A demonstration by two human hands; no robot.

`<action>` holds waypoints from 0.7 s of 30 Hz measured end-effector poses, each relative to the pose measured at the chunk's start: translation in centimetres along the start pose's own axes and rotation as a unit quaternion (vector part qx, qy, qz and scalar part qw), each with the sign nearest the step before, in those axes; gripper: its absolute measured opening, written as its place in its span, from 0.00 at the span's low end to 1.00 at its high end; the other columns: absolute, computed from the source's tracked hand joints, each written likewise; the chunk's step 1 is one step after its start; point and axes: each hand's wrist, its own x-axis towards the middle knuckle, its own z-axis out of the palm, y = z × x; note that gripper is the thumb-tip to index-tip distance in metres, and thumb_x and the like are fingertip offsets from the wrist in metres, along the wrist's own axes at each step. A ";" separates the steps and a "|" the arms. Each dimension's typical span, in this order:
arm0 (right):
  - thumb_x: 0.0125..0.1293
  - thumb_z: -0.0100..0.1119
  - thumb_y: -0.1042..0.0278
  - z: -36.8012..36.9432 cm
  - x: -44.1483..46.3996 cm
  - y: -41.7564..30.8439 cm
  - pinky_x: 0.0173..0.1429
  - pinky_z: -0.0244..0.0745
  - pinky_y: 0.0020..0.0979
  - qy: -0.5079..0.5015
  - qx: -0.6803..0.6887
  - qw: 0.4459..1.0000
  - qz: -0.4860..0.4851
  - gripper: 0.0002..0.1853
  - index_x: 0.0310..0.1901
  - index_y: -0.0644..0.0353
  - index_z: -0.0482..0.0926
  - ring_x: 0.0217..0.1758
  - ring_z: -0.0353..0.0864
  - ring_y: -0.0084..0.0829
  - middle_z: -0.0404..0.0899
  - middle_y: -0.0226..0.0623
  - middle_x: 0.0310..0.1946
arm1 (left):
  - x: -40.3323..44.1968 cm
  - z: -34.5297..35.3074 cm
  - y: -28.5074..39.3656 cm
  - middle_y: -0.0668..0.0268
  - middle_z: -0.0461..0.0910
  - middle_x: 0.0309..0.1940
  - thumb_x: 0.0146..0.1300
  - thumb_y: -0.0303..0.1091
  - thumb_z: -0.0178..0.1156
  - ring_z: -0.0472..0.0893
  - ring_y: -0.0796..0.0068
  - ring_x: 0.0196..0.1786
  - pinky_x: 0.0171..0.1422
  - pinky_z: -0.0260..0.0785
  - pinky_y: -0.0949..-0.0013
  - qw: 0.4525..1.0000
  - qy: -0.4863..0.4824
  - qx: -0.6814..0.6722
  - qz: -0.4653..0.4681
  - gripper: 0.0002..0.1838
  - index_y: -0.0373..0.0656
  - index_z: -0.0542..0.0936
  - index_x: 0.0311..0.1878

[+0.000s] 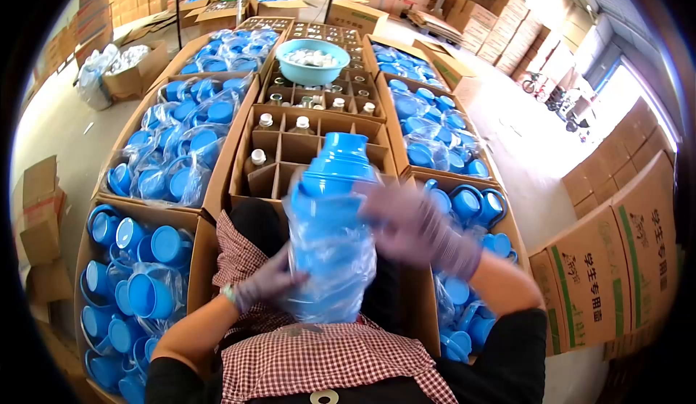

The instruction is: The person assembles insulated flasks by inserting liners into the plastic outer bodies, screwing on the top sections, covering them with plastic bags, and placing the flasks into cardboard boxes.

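A blue plastic thermos flask (335, 223) stands upright in front of my lap, with a clear plastic bag (333, 281) around its lower part. My gloved left hand (270, 282) grips the flask low on its left side, the fingers pressed against the bagged wall. At the right of the flask's shoulder is my gloved right hand (420, 228), smeared by motion; its fingers cannot be made out, nor whether it touches the flask. Just beyond is a divided carton (239, 186) with several white-capped glass flask liners (259, 159) in its compartments.
Cartons of blue flask parts stand on the left (156, 125) and right (435, 125), many pieces in clear bags. A light-blue basin (304, 72) of small white pieces rests on the far cartons. Printed cartons (587, 281) are stacked at right. Two fans stand at the back.
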 end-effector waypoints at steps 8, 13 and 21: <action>0.74 0.54 0.67 9.5 -9.0 2.3 0.73 0.72 0.44 -0.182 -0.089 0.979 -0.033 0.25 0.70 0.61 0.73 0.67 0.77 0.45 0.77 0.48 0.64 | -6.2 -8.5 8.5 0.60 0.87 0.55 0.73 0.43 0.63 0.84 0.71 0.57 0.68 0.74 0.65 0.895 -0.067 0.391 -0.205 0.24 0.40 0.81 0.66; 0.72 0.57 0.70 6.3 -4.2 5.1 0.71 0.73 0.45 -0.221 0.169 0.960 -0.021 0.24 0.70 0.59 0.74 0.65 0.79 0.48 0.77 0.47 0.64 | 7.6 -13.0 7.4 0.60 0.80 0.64 0.80 0.43 0.53 0.76 0.73 0.66 0.72 0.68 0.69 0.952 0.263 0.071 0.142 0.26 0.35 0.74 0.71; 0.65 0.65 0.59 6.5 6.8 11.6 0.63 0.77 0.46 0.045 -0.032 0.995 0.082 0.30 0.68 0.61 0.75 0.61 0.81 0.48 0.82 0.46 0.59 | 12.5 -10.1 7.1 0.51 0.70 0.75 0.80 0.65 0.42 0.70 0.58 0.77 0.82 0.61 0.57 0.978 0.148 -0.139 0.036 0.41 0.35 0.65 0.77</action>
